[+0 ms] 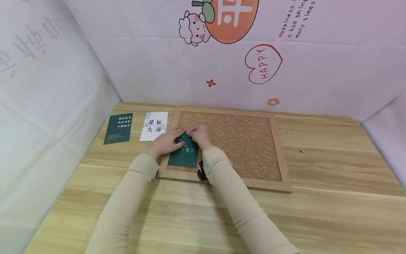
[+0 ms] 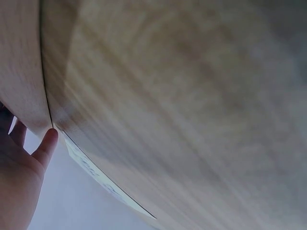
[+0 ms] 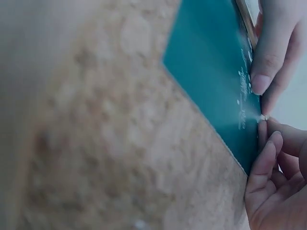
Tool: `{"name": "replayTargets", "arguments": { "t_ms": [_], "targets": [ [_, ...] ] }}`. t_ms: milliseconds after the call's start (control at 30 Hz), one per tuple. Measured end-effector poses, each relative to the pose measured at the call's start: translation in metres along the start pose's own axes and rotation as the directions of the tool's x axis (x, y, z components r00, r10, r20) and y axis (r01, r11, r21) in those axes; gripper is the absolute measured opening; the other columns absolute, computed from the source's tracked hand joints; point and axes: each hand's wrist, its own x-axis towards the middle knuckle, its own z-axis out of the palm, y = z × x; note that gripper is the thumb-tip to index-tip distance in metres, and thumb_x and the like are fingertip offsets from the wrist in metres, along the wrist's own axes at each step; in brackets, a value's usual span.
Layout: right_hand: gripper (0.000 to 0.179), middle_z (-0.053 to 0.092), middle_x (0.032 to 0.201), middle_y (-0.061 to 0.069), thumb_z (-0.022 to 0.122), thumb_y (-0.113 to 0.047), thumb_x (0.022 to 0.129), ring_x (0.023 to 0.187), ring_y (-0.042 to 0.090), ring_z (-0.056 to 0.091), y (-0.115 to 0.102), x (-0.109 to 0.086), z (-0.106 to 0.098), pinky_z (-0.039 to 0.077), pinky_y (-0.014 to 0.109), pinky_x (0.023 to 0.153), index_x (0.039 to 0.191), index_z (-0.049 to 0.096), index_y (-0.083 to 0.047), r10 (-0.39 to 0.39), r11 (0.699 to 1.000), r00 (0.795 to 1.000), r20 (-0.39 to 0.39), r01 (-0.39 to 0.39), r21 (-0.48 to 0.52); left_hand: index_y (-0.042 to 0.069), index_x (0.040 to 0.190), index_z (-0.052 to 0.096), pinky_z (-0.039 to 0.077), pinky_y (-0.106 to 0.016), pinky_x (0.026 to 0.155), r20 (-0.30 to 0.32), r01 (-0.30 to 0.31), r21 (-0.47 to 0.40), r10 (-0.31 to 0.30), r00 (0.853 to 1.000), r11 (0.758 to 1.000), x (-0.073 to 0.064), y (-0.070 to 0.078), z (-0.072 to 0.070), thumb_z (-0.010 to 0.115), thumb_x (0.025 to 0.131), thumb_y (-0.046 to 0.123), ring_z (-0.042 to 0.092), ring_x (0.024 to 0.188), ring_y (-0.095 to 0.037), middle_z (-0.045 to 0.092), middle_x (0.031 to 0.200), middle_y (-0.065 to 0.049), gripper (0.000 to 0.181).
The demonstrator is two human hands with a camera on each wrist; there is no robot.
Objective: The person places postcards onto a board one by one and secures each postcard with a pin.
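Note:
A dark green card (image 1: pixel 183 158) with pale print lies on the left part of a wood-framed corkboard (image 1: pixel 242 144). Spread over its upper left side, my left hand (image 1: pixel 166 143) presses it down with extended fingers. At the card's top edge, my right hand (image 1: pixel 200 135) has thumb and fingers curled together around a small shiny thumbtack (image 3: pixel 263 117), mostly hidden by the fingertips. Both hands' fingertips almost meet there in the right wrist view. The left wrist view catches only the thumb side of the left hand (image 2: pixel 21 177) by the frame's edge.
Left of the board lie a white card (image 1: pixel 153 123) with dark characters and another green card (image 1: pixel 118 128). Two small metallic thumbtacks, an upper one (image 1: pixel 287 132) and a lower one (image 1: pixel 302 151), lie on the wooden table (image 1: pixel 333 169) to the right. A printed white backdrop (image 1: pixel 152 70) stands behind.

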Motion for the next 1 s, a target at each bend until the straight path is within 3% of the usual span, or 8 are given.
{"name": "replayTargets", "arguments": {
  "t_ms": [267, 667, 1000],
  "targets": [
    [0.019, 0.075, 0.097, 0.009, 0.063, -0.019, 0.092, 0.065, 0.007, 0.057, 0.0008, -0.0007, 0.0045, 0.041, 0.016, 0.053, 0.101, 0.076, -0.009, 0.003, 1.000, 0.997, -0.074, -0.003, -0.008, 0.011, 0.152, 0.027, 0.023, -0.052, 0.118, 0.001, 0.003, -0.004, -0.003, 1.000, 1.000, 0.0000, -0.0007, 0.0007, 0.047, 0.098, 0.039, 0.015, 0.150, -0.029, 0.023, 0.160, -0.007, 0.064],
    [0.017, 0.075, 0.091, 0.012, 0.064, -0.015, 0.089, 0.055, 0.003, 0.054, 0.0011, -0.0019, 0.0034, 0.044, 0.015, 0.053, 0.097, 0.076, -0.005, 0.019, 0.997, 0.995, -0.103, -0.010, 0.081, 0.010, 0.152, 0.026, 0.023, -0.051, 0.118, 0.004, -0.003, -0.012, 0.003, 1.000, 1.000, 0.0004, 0.0014, 0.0000, 0.047, 0.098, 0.038, 0.014, 0.149, -0.030, 0.023, 0.160, -0.009, 0.064],
    [0.019, 0.075, 0.087, 0.010, 0.065, -0.017, 0.089, 0.054, 0.004, 0.056, 0.0009, 0.0005, 0.0025, 0.043, 0.014, 0.049, 0.095, 0.076, -0.004, 0.028, 0.998, 0.993, -0.114, -0.020, 0.067, 0.011, 0.152, 0.026, 0.024, -0.052, 0.118, 0.000, -0.002, -0.005, 0.002, 1.000, 1.000, 0.0007, 0.0017, 0.0001, 0.047, 0.098, 0.039, 0.015, 0.149, -0.030, 0.023, 0.160, -0.008, 0.064]
  ]
}}
